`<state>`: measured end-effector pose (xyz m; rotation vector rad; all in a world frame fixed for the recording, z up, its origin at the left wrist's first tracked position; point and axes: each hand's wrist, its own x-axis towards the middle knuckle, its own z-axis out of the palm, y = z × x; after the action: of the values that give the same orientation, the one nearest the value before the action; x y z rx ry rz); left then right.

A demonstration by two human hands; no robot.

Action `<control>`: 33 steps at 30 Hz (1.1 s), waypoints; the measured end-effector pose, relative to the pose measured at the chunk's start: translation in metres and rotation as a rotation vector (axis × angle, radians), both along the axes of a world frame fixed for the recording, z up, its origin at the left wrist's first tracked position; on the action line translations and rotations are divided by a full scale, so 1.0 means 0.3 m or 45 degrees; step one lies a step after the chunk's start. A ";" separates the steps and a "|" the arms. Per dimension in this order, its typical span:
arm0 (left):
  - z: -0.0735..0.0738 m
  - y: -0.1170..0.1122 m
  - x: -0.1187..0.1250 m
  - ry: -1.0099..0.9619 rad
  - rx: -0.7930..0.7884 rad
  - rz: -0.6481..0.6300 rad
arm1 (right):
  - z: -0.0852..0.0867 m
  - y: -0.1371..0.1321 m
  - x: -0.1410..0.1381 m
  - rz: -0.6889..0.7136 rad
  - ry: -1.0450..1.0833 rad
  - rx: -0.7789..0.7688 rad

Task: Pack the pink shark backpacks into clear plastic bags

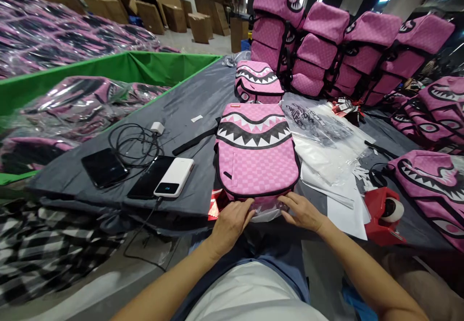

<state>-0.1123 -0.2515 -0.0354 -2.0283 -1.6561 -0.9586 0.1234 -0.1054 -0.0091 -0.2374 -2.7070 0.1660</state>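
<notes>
A pink checkered backpack (256, 154) with a shark-mouth print lies flat on the grey table (195, 103), its bottom edge toward me. A clear plastic bag (266, 209) is bunched at that bottom edge. My left hand (232, 222) and my right hand (300, 211) both rest on the bag's opening, fingers curled and pinching the plastic on either side. A red tag (216, 204) pokes out under the backpack's lower left corner.
Two phones (104, 167) and a white power bank (174, 177) with cables lie left of the backpack. Loose plastic bags (326, 142) and a red tape dispenser (384, 214) sit to the right. Stacked pink backpacks (326, 45) stand behind; a green bin (119, 67) holds bagged ones.
</notes>
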 end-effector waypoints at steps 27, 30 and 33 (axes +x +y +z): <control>0.067 0.032 -0.088 0.013 -0.219 -0.447 | 0.173 0.087 -0.080 0.325 -0.282 0.329; 0.083 0.038 -0.114 0.028 -0.092 -0.665 | 0.215 0.090 -0.108 0.364 -0.506 0.317; 0.115 0.073 -0.148 0.225 -0.110 -0.955 | 0.251 0.085 -0.131 0.438 -0.639 0.378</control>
<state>-0.1567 -0.2296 -0.0011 -2.7664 -0.8436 -0.8817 0.0840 -0.0799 0.0660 0.3199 -3.1995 -0.2298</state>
